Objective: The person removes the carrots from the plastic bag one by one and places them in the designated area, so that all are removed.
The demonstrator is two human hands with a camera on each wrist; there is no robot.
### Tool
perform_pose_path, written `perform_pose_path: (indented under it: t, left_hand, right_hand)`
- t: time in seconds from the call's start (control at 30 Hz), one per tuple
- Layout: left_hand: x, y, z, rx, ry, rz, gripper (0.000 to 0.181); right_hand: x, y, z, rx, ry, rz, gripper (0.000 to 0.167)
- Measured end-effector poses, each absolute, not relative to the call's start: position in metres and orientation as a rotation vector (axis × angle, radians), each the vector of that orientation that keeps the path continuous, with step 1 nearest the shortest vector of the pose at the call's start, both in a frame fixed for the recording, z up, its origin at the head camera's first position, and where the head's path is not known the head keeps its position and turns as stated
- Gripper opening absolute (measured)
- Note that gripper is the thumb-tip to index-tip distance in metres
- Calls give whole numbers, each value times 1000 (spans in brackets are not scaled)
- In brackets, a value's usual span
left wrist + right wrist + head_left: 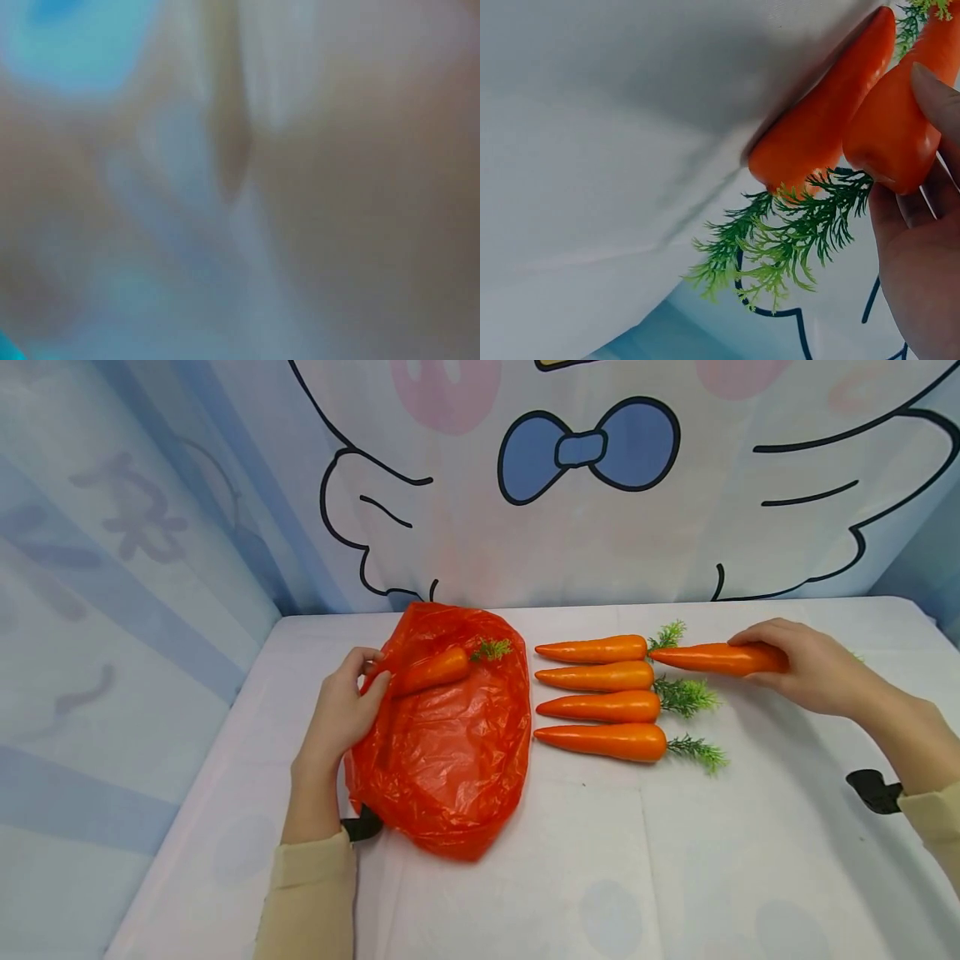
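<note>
A red plastic bag (457, 760) lies on the table, with one carrot (433, 672) resting on it near its far end. My left hand (341, 706) pinches the bag's left edge. To the right, several carrots (600, 742) lie in a column, tips pointing left and green tops to the right. My right hand (798, 664) grips another carrot (712, 658) around its thick end, its tip near the top carrot's leaves. In the right wrist view, a further carrot (821, 112) lies on the table beside the held one. The left wrist view is too blurred to read.
A white cloth (555, 893) covers the table. Behind it hangs a curtain (585, 543) printed with a cartoon and a blue bow tie. Another pale blue curtain (112, 652) hangs along the left side. Dark straps (873, 791) sit at both wrists.
</note>
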State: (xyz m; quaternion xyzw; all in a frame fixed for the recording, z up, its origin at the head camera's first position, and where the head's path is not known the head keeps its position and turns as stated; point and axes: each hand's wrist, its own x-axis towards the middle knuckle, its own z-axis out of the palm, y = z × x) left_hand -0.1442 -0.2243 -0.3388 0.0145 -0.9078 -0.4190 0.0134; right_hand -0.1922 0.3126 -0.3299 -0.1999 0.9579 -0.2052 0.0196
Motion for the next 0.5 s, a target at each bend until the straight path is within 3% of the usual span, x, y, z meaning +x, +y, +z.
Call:
perform_pose_path:
  t: [0.5]
  left_hand:
    - [-145,-224,-339,38,-2826,-1308,31]
  right_hand:
    - [-189,331,-345,-667,2987,-560,48]
